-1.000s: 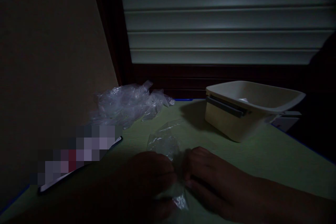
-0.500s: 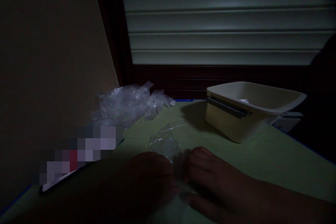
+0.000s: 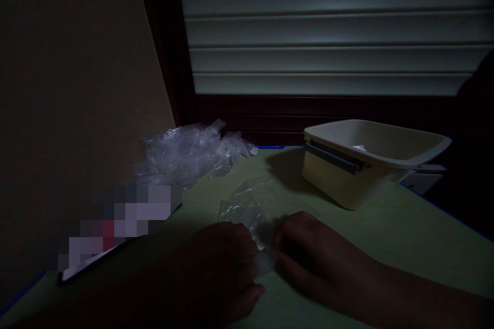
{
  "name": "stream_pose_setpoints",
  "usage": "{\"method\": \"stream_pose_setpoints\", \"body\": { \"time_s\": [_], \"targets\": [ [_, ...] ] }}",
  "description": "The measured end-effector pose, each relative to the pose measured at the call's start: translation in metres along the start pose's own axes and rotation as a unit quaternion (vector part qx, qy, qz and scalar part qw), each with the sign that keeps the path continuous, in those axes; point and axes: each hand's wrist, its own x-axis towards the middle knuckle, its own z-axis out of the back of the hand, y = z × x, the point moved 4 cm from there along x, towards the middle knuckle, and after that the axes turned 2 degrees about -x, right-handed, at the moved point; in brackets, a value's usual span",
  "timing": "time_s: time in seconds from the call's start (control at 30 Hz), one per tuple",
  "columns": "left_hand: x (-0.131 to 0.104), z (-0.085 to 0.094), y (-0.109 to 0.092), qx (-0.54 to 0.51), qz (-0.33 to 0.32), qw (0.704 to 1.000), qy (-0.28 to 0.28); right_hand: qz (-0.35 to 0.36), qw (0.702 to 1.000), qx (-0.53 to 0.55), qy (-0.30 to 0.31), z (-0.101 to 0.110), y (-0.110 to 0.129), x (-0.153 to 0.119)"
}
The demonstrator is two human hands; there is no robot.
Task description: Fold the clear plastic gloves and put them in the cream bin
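A clear plastic bag (image 3: 242, 211) lies crinkled on the green tabletop between my two hands. My left hand (image 3: 227, 270) is closed over the near left part of the plastic, its thumb pointing right. Just across a narrow gap, my right hand (image 3: 314, 259) has its fingers curled in, with the fingertips at the plastic's right side. Dim light hides how much film sits inside each grip.
A heap of clear plastic bags (image 3: 185, 151) rests at the back left against the wall. In front of it is a flat, pixelated object (image 3: 127, 223). A cream plastic bin (image 3: 335, 182) with a dark grey handle stands at the back right, near the table edge.
My right thumb has drawn up toward its fingers, and that hand has shifted slightly right. The left thumb now shows more plainly. The plastic between the hands has bunched a little differently.
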Motion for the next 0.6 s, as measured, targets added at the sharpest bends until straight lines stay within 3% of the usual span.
{"method": "stream_pose_setpoints", "body": {
  "time_s": [0.47, 0.6],
  "targets": [
    [-0.010, 0.010, -0.012, 0.063, 0.007, 0.997, -0.054, -0.065, 0.998, 0.005, -0.020, -0.005, -0.010, 0.001],
    [-0.007, 0.005, -0.006, 0.003, 0.013, 1.000, -0.016, -0.044, 0.998, -0.042, -0.019, -0.005, -0.006, 0.003]
  ]
}}
